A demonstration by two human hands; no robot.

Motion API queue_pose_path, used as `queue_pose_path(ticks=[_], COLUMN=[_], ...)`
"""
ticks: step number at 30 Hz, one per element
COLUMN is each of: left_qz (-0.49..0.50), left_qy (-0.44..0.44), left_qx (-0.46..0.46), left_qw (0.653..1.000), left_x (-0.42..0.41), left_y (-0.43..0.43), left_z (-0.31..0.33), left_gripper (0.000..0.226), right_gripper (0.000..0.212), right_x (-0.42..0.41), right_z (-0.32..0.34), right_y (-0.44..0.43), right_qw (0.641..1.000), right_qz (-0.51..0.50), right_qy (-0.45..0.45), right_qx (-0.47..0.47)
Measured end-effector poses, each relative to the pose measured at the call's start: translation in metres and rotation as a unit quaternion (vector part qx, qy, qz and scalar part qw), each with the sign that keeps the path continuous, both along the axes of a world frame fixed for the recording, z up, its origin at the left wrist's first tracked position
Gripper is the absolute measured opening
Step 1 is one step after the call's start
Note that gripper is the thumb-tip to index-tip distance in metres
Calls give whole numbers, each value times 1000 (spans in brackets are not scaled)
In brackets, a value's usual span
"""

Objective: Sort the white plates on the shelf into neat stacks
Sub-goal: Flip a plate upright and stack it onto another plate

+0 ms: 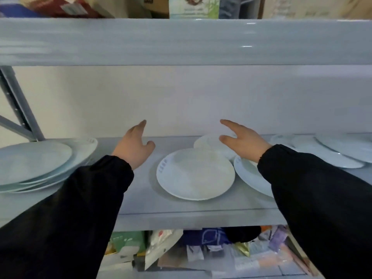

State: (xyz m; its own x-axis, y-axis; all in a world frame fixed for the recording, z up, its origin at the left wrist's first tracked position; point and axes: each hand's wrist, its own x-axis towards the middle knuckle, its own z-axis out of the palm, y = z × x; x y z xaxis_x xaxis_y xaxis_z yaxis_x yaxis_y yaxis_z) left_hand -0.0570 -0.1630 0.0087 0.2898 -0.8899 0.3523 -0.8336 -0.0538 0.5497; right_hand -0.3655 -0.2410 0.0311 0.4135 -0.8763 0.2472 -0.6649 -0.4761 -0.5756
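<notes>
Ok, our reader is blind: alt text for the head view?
Two open hands, left and right, reach over white plates on a grey shelf. One plate lies between them; a stack sits left, more plates right.

Left hand (134,146) empty, right hand (242,140) spread

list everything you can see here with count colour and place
stacked plates: several, exact count unclear, white, left end of the middle shelf
centre plate: one, white, mid shelf
small plate: one, white, behind the centre plate
plate under right sleeve: one, white, partly hidden
overlapping plates: about three, white, right end
packets: many, mixed colours, shelf below
boxes: a few, shelf above
left hand: open, empty, black sleeve
right hand: open, empty, over the small plate
</notes>
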Motion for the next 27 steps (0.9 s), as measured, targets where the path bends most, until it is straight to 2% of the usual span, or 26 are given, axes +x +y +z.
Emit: queue_pose_path(ticks=[8,13,19,23,27], left_qz=[-85,-159,-150,-119,-105], left_qy=[-80,-144,-221,-267,-257], left_qx=[131,217,268,268,262], left_qw=[985,952,926,918,924], left_x=[-80,-142,-188,-202,-205], left_y=[-13,-10,5,19,28], left_z=[-11,-15,-27,-35,-48], left_gripper=[63,78,90,73,58], right_gripper=[56,57,62,63,63], right_x=[-81,-110,-122,-118,-108], right_z=[-7,-8,-15,-20,-25], right_y=[-11,-26,-40,-42,-45], right_qw=[999,1000,999,997,994], right_qz=[-38,-23,21,63,93], right_qy=[-21,-6,31,50,61], right_qx=[9,20,21,10,11])
